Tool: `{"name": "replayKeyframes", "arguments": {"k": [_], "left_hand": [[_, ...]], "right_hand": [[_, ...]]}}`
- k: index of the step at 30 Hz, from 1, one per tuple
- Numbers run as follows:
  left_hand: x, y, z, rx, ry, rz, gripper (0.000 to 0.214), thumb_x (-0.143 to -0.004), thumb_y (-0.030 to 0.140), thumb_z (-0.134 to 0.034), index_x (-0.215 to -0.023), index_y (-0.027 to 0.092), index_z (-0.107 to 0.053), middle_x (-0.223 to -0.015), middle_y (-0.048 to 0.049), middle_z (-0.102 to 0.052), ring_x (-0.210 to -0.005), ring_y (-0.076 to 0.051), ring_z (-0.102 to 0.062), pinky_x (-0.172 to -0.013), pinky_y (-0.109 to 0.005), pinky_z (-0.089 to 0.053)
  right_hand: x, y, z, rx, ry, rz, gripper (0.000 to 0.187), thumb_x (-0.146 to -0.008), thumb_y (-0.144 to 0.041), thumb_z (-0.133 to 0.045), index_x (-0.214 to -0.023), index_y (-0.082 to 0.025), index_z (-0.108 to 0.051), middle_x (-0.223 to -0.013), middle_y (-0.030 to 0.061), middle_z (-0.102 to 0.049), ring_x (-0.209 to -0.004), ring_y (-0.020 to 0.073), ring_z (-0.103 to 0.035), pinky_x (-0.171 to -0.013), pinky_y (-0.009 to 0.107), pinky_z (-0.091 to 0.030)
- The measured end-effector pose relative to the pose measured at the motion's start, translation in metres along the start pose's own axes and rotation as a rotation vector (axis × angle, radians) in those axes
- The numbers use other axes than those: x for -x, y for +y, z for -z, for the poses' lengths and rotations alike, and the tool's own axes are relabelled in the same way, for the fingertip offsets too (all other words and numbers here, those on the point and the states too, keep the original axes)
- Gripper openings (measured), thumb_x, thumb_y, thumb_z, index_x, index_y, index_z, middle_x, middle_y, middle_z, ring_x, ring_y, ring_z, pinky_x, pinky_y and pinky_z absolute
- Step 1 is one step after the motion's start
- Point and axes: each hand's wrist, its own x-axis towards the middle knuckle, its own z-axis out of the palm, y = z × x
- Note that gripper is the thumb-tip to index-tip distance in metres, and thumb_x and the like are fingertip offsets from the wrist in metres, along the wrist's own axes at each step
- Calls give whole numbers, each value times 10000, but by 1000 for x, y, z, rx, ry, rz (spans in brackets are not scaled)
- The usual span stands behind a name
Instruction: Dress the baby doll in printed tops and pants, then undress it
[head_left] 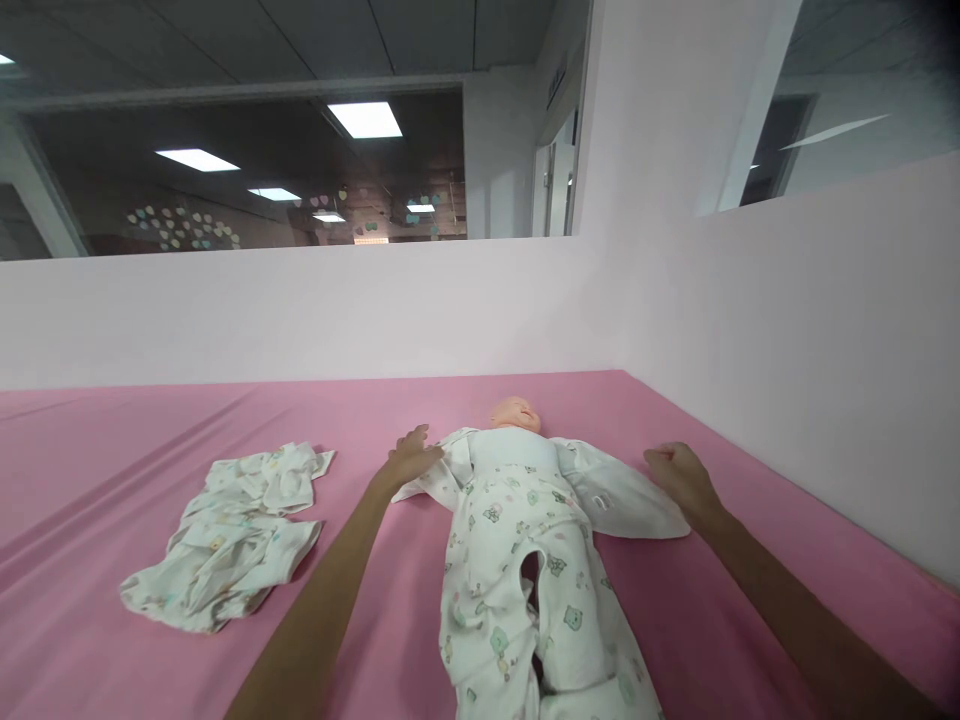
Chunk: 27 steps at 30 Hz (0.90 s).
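Observation:
A baby doll (515, 413) lies on its back, dressed in a white top (517, 449) and white printed split-crotch trousers (487, 560). My left hand (414, 457) is at the top's left sleeve (442, 478), fingers apart; the palm side is hidden. At the outer end of the wide, flat right sleeve (626, 495), my right hand (681, 478) has its fingers curled in. Whether any cloth is inside those fingers is hidden. The doll's arms do not show, and the trouser legs run out of view at the bottom.
Crumpled white printed baby clothes (232, 530) lie to the left on the pink sheet (375, 620). White walls (375, 310) rise behind the padded surface and along its right side, with windows above.

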Motion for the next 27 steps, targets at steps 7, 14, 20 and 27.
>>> {"name": "replayKeyframes", "arguments": {"k": [7,14,20,27], "left_hand": [[-15,40,-47,-226,134,-73,244,-861,401,-495,-933,196,-606,-1039,-83,-656,-1007,-247,-586,-877,-357,-386],[-10,25,-45,-389,218,-17,272,-916,397,-399,-1035,207,-553,-908,-98,-672,-855,-271,-634,-657,-319,-386],[-5,-9,-22,-482,158,-8,274,-883,432,-446,-1005,226,-579,-926,-92,-675,-866,-271,-639,-649,-314,-399],[4,-45,-12,-560,59,31,237,-865,309,-437,-995,210,-609,-960,-119,-675,-899,-282,-647,-696,-336,-441]], "right_hand": [[37,-111,-88,156,-528,482,325,-801,-298,-526,-1108,-218,-591,-1159,74,-632,-1028,207,-600,-849,291,-463],[60,-164,-175,545,-873,717,445,-626,-217,-712,-1059,-159,-626,-1104,139,-656,-1047,309,-603,-920,415,-424],[55,-160,-191,771,-895,768,780,-594,-269,-751,-1318,-164,-482,-1323,182,-534,-1256,380,-442,-1042,561,-289],[34,-154,-168,814,-851,784,608,-731,-431,-623,-1299,-254,-501,-1308,123,-528,-1205,333,-476,-960,490,-372]]}}
